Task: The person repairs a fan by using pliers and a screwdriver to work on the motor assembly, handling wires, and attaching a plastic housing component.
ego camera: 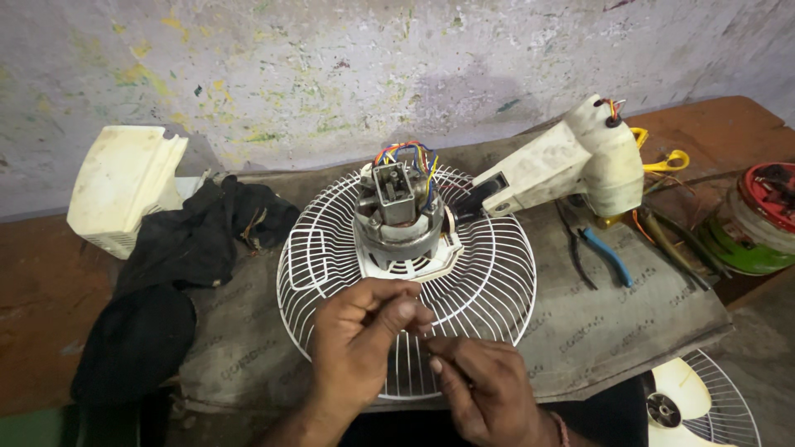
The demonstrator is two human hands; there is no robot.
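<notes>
A grey fan motor [399,217] with coloured wires on top sits on a white round wire grille [489,281], which lies flat on a grey sack cloth. Just in front of the motor, over the grille's near half, my left hand [356,339] and my right hand [484,389] meet. Both have fingers pinched together at the fingertips around something very small that I cannot make out. A cream plastic fan neck [571,165] with wires sticking out lies against the grille's far right side.
Blue-handled pliers [604,252] and other tools lie right of the grille. A red and green round part [758,219] sits far right. A white plastic cover [124,186] and black cloth [207,236] lie at left. Another fan grille with blade [700,406] shows bottom right.
</notes>
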